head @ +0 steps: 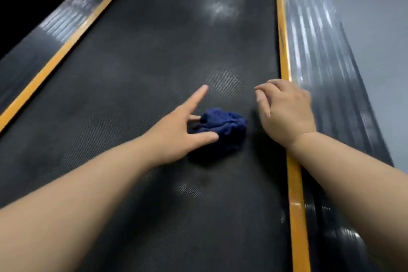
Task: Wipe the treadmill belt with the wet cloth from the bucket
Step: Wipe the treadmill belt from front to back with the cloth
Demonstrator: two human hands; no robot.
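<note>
A crumpled dark blue cloth (223, 128) lies bunched on the black treadmill belt (154, 62), near its right side. My left hand (183, 130) is just left of the cloth with fingers spread and straight; its thumb and lower fingertips touch the cloth's edge and the index finger points away up the belt. My right hand (284, 110) hovers to the right of the cloth, fingers loosely curled, holding nothing, close to the yellow strip. Damp, shiny smears show on the belt farther up.
Yellow strips (284, 62) border the belt on both sides, with ribbed dark side rails (320, 51) beyond them. Grey floor (375, 17) lies to the right. The bucket is out of view.
</note>
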